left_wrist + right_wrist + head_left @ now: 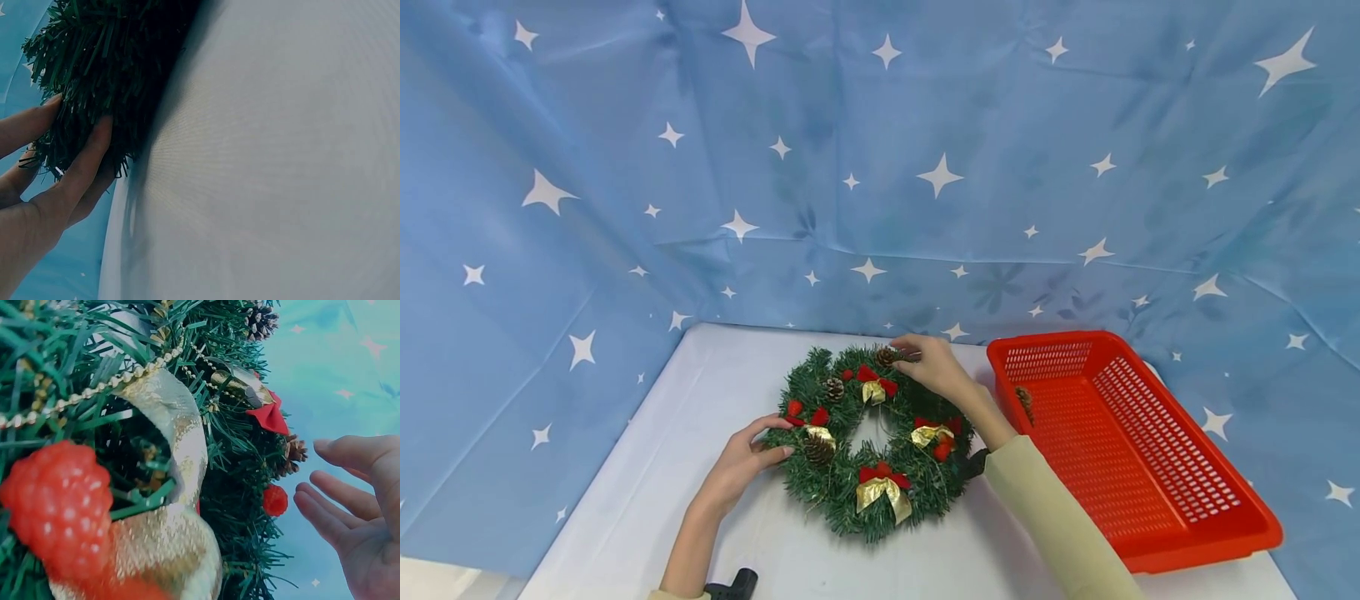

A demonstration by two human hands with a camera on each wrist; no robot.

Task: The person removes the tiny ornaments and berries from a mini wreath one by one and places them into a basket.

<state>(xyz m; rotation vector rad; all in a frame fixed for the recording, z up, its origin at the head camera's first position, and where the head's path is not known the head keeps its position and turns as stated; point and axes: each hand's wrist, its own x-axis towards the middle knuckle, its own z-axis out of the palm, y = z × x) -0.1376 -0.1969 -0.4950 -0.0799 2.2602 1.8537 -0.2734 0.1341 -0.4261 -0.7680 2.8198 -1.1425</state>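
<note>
A green Christmas wreath [842,508] lies on the white table, trimmed with red and gold bows [883,492], red berries and pine cones [818,450]. My left hand [737,462] holds the wreath's left edge between thumb and fingers; in the left wrist view its fingertips [103,128] press into the green bristles. At the wreath's far side is my right hand [928,362], beside a pine cone [885,357] there. In the right wrist view the thumb and fingers are spread near that pine cone [292,456] and a red berry [275,500], with a gap between.
A red plastic basket [1225,525] stands to the right, with a loose pine cone [1025,403] at its left side. The white tabletop [715,375] ends at a blue star-patterned cloth [850,108] behind.
</note>
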